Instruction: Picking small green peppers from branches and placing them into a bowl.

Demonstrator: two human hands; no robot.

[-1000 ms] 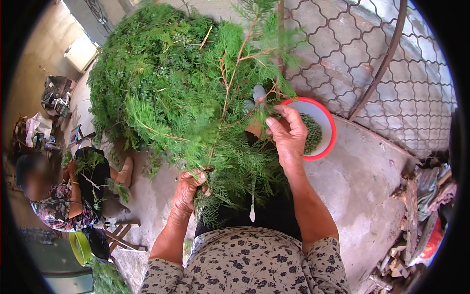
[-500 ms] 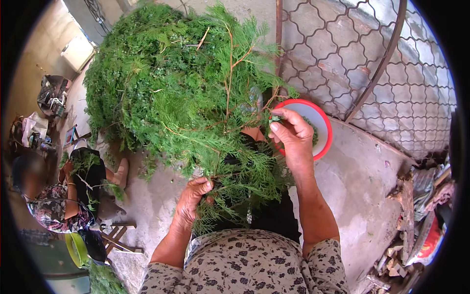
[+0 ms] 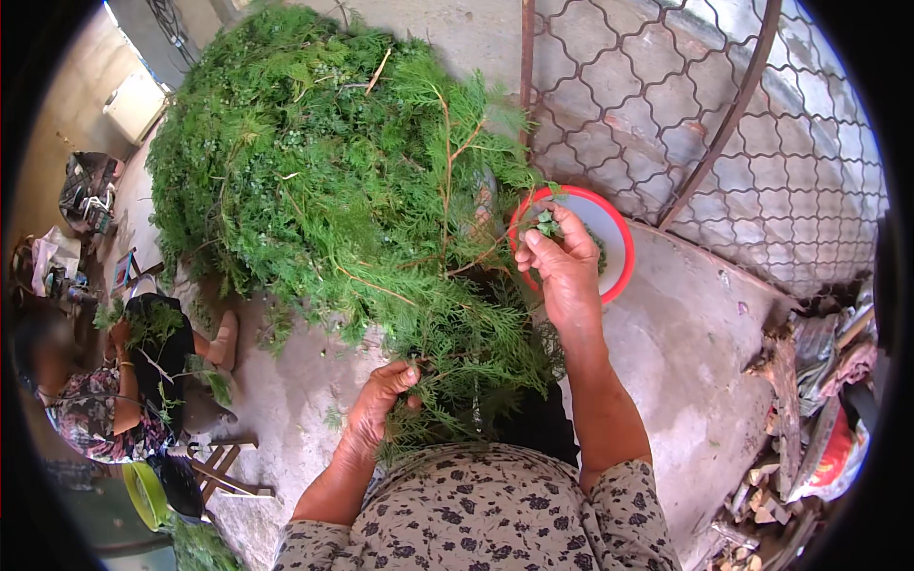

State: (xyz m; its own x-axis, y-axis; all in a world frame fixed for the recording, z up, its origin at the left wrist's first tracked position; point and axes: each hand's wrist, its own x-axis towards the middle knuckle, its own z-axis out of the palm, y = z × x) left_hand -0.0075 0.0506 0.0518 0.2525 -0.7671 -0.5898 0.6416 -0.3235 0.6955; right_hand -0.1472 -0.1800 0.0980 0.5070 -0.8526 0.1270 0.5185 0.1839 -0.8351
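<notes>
Your left hand (image 3: 381,395) clamps a leafy branch (image 3: 466,366), seemingly to steady it; your right hand (image 3: 566,266) pinches green bits (image 3: 546,225), the red-rimmed bowl (image 3: 627,257) near, presumably for reach

Right hand (image 3: 564,257): one, shifted farther across the bowl (image 3: 628,249); green bits (image 3: 546,225), unseen at first, now showing between thumb and fingers. Branch (image 3: 447,171): one, sunk, tip less high above the hand.

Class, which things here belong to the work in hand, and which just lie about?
Work, it seems:
- leafy branch in left hand
- green bits in right hand
- leafy heap
- red-rimmed bowl

Apparently lying about:
- split wood
- red-and-white sack
</notes>
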